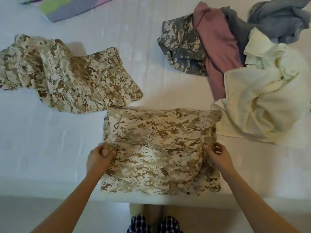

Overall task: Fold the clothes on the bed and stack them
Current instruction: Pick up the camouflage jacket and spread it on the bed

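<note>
Head view:

- The striped cloth [67,7] at 11 o'clock, in green, grey and pink, is cut off by the top edge, so I cannot tell what kind of piece it is.
- The grey cloth [277,19] at 1 o'clock runs out of the top right corner. Whether it is one piece or two is hard to make out.
- The mauve garment [217,52] lies over part of the grey camouflage garment [181,47]. The cream garment [262,101] at 3 o'clock covers the mauve one's near end.
- A checked fabric [151,224] shows at 6 o'clock below the bed's edge. It is dark and too cropped to identify.
- The folded tan camouflage garment [159,148] lies as a rough rectangle at the centre of the bed [42,140], close to the near edge.
- The left hand [99,158] has its grip closed on that garment's left edge, with the thumb on top and the fingers curled into the cloth.
- The right hand [217,157] has its grip closed on the right edge. Its fingers are curled and partly hide the fold they pinch.
- A loose tan camouflage garment [67,76] lies crumpled at 10 o'clock, with its corner just beside the folded one.
- Count: two tan camouflage pieces, one grey camouflage, one mauve, one cream, one striped, two hands.
</note>
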